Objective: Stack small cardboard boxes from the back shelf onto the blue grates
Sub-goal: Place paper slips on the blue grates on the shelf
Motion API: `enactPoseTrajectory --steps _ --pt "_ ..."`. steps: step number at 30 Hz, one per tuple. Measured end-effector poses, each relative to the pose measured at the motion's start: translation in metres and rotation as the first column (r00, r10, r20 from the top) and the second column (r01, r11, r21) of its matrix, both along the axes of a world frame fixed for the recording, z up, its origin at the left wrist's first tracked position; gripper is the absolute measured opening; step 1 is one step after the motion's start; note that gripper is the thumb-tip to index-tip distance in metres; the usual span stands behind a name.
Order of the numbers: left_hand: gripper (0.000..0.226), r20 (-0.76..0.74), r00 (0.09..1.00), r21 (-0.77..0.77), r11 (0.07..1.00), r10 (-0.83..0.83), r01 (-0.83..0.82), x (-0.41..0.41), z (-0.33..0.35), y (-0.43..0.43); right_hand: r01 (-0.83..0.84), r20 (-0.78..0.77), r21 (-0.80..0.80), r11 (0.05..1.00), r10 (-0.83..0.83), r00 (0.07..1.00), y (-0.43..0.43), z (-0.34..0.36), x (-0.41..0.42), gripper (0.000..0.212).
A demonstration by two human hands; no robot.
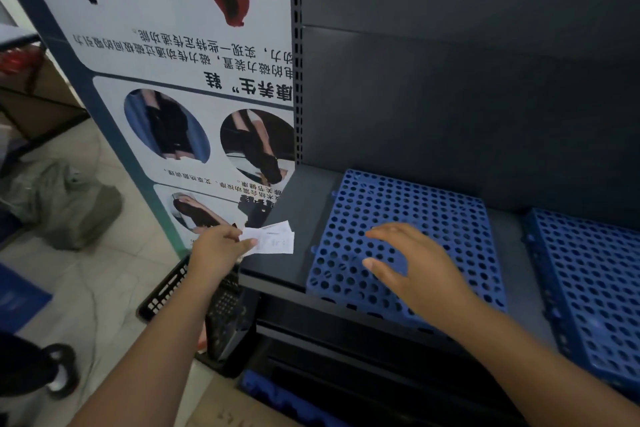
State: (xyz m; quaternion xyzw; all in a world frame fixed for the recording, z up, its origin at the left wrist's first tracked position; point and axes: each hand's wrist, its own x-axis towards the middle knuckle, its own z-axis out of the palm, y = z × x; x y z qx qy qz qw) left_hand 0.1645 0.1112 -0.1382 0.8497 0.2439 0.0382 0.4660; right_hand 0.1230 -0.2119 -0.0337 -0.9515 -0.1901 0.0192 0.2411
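Two blue perforated grates lie side by side on a dark metal shelf [277, 253]: one grate [415, 204] in the middle, the other grate [588, 270] at the right edge. My right hand [412, 263] hovers over the front of the middle grate with fingers spread and straight, holding nothing. My left hand [218, 246] pinches a few white paper slips [273, 239] just off the shelf's left front corner. No cardboard boxes are in view.
A printed poster panel [180, 80] stands upside down against the shelf's left side. A black plastic crate [194, 305] sits on the tiled floor below my left arm. A grey bag [69, 204] lies on the floor at left. Another blue grate [277, 399] shows low down.
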Motion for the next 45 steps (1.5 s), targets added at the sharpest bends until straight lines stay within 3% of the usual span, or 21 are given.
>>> enactPoseTrajectory --steps 6,10,15,17,24,30,35,39,45 --pt "0.026 0.145 0.989 -0.220 0.975 -0.011 0.043 -0.017 0.057 -0.013 0.047 -0.063 0.177 0.983 -0.036 0.997 0.007 0.015 -0.007 0.030" --pt "0.014 0.247 0.958 -0.294 0.931 -0.144 0.216 -0.031 0.101 -0.055 0.140 -0.109 0.291 0.946 -0.113 0.988 0.004 0.027 -0.009 0.025" --pt "0.016 0.268 0.914 -0.347 0.855 -0.305 0.387 -0.042 0.123 -0.114 0.277 -0.171 0.417 0.866 -0.224 0.959 -0.012 0.028 -0.018 0.020" --pt "0.019 0.263 0.905 -0.345 0.843 -0.335 0.412 -0.044 0.123 -0.134 0.319 -0.156 0.451 0.834 -0.279 0.948 -0.022 0.026 -0.025 0.010" --pt "0.022 0.227 0.881 -0.308 0.828 -0.415 0.469 -0.044 0.113 -0.158 0.405 -0.170 0.466 0.787 -0.369 0.914 -0.051 0.016 -0.035 0.010" --pt "0.012 0.161 0.900 -0.229 0.872 -0.404 0.432 -0.042 0.095 -0.135 0.426 -0.185 0.436 0.793 -0.384 0.905 -0.061 -0.002 -0.036 0.013" --pt "0.010 0.151 0.950 -0.115 0.950 -0.273 0.291 -0.036 0.080 -0.096 0.453 -0.194 0.273 0.848 -0.413 0.890 -0.070 -0.028 -0.035 0.015" --pt "0.011 0.158 0.960 -0.131 0.958 -0.233 0.254 -0.033 0.072 -0.079 0.469 -0.184 0.160 0.869 -0.440 0.879 -0.069 -0.048 -0.033 0.010" --pt "0.011 0.183 0.938 -0.164 0.932 -0.294 0.324 -0.036 0.072 -0.098 0.475 -0.086 0.064 0.878 -0.470 0.879 -0.066 -0.060 -0.030 0.009"
